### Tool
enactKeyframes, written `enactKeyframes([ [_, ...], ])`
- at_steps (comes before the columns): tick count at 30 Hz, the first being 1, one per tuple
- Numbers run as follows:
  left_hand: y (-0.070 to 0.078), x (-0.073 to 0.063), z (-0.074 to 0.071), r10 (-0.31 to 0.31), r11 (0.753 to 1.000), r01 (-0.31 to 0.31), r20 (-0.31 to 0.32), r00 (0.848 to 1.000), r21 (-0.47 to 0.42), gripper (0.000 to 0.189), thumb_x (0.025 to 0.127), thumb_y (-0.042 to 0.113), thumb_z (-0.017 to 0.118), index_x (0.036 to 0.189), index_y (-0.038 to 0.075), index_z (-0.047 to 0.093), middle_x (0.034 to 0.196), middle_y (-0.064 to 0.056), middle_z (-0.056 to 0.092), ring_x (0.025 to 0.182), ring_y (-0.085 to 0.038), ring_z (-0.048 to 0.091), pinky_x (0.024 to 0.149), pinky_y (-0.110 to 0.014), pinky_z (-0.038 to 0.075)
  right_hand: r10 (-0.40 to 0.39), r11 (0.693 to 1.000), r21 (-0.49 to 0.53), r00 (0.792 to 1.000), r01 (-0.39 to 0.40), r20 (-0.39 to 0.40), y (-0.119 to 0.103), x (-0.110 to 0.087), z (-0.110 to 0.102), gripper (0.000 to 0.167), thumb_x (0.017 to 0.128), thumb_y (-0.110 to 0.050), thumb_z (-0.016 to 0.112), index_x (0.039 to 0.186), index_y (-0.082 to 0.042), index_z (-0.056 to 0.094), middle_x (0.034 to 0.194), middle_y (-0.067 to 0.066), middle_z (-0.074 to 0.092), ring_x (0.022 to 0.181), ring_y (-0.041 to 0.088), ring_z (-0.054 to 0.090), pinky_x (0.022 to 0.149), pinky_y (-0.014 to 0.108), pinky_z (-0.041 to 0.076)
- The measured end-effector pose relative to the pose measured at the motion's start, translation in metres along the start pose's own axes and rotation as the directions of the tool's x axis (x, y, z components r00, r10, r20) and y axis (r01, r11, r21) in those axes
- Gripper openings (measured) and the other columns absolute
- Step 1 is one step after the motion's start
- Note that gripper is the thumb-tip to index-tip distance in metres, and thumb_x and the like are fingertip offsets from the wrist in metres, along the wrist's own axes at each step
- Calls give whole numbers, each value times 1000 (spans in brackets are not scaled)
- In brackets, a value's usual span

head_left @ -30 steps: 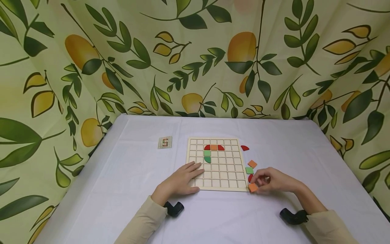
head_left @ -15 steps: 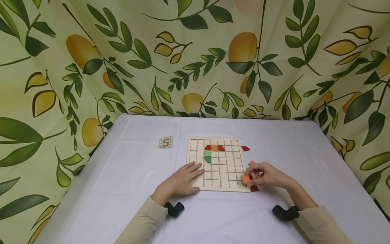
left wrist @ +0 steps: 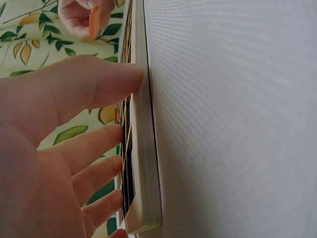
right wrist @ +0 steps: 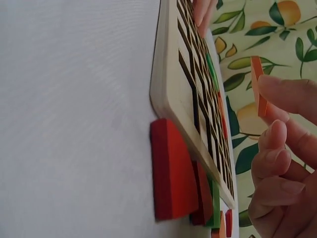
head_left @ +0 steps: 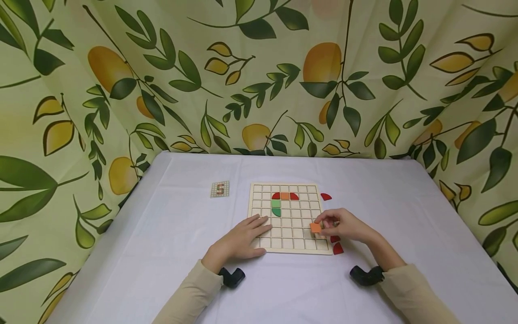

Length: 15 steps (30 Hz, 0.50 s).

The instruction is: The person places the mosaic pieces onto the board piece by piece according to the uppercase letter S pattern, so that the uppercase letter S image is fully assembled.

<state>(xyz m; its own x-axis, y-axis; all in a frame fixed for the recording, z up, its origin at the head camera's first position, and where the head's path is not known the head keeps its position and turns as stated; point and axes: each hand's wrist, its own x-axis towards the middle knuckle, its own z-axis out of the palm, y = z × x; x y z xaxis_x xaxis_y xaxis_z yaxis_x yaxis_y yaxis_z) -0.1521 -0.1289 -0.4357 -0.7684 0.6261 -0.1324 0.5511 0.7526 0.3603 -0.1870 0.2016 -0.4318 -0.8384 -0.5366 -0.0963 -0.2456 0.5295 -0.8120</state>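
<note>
My left hand (head_left: pixel 243 236) rests with its fingers straight on the lower left edge of a wooden grid board (head_left: pixel 297 223). Over the board's right part, my right hand (head_left: pixel 347 225) pinches an orange square tile (head_left: pixel 315 228) between thumb and fingertips; in the right wrist view the orange tile (right wrist: pixel 258 89) is clear of the board. Set in the grid are red quarter-round tiles (head_left: pixel 294 196) on either side of an orange square (head_left: pixel 285 196). Below the left one come a light green square (head_left: pixel 275 204) and a dark green quarter-round tile (head_left: pixel 276 212).
Loose red quarter-round tiles (head_left: pixel 337 248) lie along the board's right edge. The right wrist view also shows a green tile (right wrist: pixel 214 203) there, hidden in the head view. A small pattern card (head_left: pixel 220 189) lies left of the board. Black devices (head_left: pixel 366 275) sit at both wrists.
My right hand has picked up the orange tile from beside the board's lower right corner and carried it left and away from me, over the grid. The left hand has stayed put.
</note>
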Motion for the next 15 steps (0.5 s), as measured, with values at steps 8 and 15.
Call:
enactKeyframes([
  [8, -1, 0, 1, 0, 1000, 0, -4, 1000, 3, 64, 87, 35, 62, 146, 18, 43, 158, -6, 36, 149, -31, 27, 121, -48, 28, 47, 999, -6, 996, -48, -75, -3, 11, 5, 29, 80, -12, 76, 102, 4, 67, 71, -2, 47, 65, 3, 43, 55, 17, 36],
  [15, -1, 1, 2, -9, 1000, 9, 5, 1000, -14, 64, 87, 35, 62, 146, 18, 43, 158, -5, 35, 150, -30, 26, 122, -48, 27, 95, 995, 14, 988, -94, -122, -6, 20, 10, 30, 79, -13, 77, 102, 3, 67, 69, -1, 46, 65, 6, 44, 56, 17, 36],
])
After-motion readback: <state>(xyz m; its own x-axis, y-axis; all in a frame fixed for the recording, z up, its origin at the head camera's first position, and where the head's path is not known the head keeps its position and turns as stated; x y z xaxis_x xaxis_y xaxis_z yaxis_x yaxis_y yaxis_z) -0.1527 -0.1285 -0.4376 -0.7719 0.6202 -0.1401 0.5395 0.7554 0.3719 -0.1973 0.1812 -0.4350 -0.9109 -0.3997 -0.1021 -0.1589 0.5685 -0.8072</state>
